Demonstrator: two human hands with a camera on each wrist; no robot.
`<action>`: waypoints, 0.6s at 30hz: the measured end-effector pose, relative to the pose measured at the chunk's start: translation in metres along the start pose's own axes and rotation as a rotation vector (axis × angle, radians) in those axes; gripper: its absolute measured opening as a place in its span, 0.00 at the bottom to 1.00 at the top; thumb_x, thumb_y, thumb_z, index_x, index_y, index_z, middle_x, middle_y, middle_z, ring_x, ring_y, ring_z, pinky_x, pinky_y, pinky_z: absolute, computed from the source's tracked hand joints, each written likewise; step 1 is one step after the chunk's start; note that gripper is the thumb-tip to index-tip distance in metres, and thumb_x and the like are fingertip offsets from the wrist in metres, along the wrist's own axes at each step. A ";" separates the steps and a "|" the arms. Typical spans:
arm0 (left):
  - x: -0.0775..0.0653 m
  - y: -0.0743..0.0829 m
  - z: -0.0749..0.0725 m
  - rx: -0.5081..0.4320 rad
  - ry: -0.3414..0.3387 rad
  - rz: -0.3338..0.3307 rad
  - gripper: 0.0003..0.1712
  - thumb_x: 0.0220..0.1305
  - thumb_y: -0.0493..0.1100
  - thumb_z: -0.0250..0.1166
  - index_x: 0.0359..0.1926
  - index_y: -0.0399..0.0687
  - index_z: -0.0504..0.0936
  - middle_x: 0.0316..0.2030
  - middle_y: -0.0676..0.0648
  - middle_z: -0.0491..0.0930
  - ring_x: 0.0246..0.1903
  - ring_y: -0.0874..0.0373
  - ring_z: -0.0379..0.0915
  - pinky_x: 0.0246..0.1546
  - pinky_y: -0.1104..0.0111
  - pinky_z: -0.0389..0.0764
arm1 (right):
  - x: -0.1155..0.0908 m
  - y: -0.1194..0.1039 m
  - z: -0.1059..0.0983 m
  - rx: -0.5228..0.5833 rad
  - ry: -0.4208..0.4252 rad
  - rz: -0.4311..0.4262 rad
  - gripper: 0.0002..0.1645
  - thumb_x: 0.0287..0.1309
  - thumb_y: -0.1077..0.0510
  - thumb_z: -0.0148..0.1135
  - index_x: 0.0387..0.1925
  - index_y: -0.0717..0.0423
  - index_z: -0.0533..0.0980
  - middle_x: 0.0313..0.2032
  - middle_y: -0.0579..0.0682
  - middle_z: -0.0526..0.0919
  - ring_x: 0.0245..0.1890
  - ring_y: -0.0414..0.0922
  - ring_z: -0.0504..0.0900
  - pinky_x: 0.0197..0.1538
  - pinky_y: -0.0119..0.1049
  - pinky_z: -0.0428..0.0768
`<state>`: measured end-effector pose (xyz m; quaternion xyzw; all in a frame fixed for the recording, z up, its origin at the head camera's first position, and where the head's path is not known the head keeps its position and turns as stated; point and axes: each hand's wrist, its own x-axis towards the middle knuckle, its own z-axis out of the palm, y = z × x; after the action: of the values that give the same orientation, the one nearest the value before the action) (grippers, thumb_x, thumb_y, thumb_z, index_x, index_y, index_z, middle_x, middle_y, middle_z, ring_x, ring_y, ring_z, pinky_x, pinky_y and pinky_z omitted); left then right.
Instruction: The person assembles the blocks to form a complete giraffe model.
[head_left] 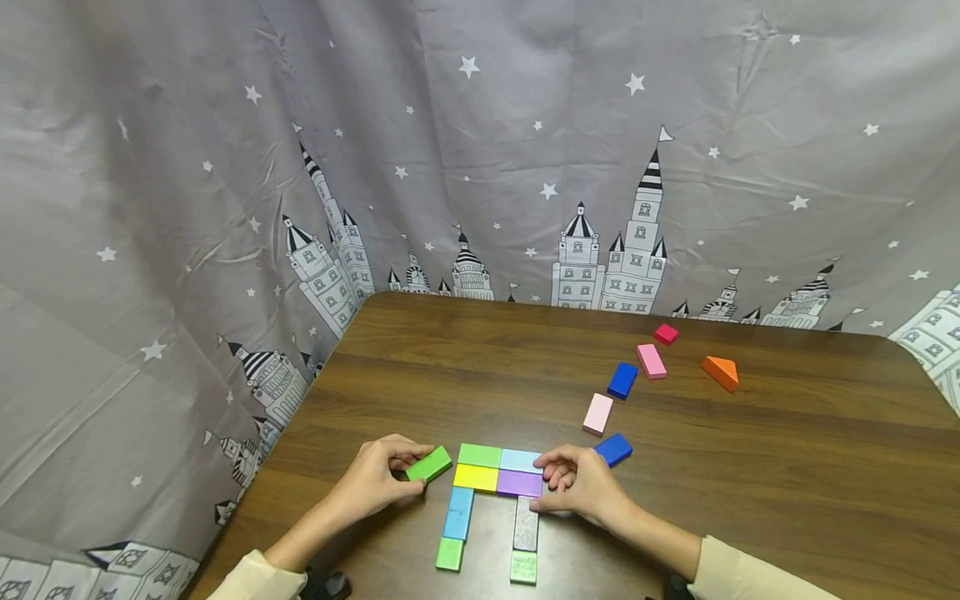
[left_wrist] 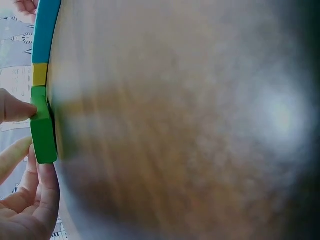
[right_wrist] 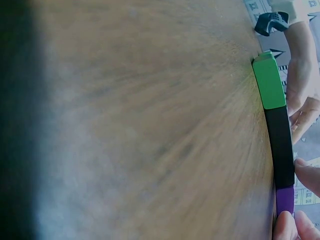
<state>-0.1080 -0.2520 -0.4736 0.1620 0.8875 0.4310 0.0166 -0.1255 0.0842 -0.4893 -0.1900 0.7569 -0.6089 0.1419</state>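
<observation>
My left hand [head_left: 377, 477] pinches a green block [head_left: 430, 464] between thumb and fingers, just left of a flat block arrangement. In the left wrist view the thumb presses one side of that green block [left_wrist: 43, 130]. The arrangement has a green block [head_left: 480, 454] and a light blue block [head_left: 519, 460] on top, then yellow [head_left: 476, 477] and purple [head_left: 519, 483] blocks. Below stand two legs: a blue block [head_left: 458, 512] and a black block [head_left: 527, 525], each ending in a small green block. My right hand [head_left: 588, 485] touches the arrangement's right end, its thumb by the black block.
Right of the arrangement lie a blue block [head_left: 615, 449], a light pink block [head_left: 597, 414], another blue block [head_left: 622, 380], a pink block [head_left: 652, 362], a red block [head_left: 666, 334] and an orange triangle [head_left: 722, 372]. A grey castle-print curtain [head_left: 517, 150] hangs behind the wooden table [head_left: 810, 467].
</observation>
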 end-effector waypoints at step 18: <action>0.003 0.003 0.004 0.022 -0.014 0.031 0.25 0.46 0.28 0.75 0.49 0.32 0.85 0.41 0.44 0.82 0.36 0.58 0.79 0.37 0.67 0.84 | 0.001 -0.001 0.000 -0.021 0.000 0.004 0.27 0.35 0.69 0.83 0.41 0.73 0.80 0.28 0.53 0.79 0.24 0.36 0.76 0.28 0.25 0.77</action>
<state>-0.1091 -0.2470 -0.4735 0.1789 0.8895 0.4201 0.0142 -0.1259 0.0836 -0.4886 -0.1900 0.7638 -0.6006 0.1408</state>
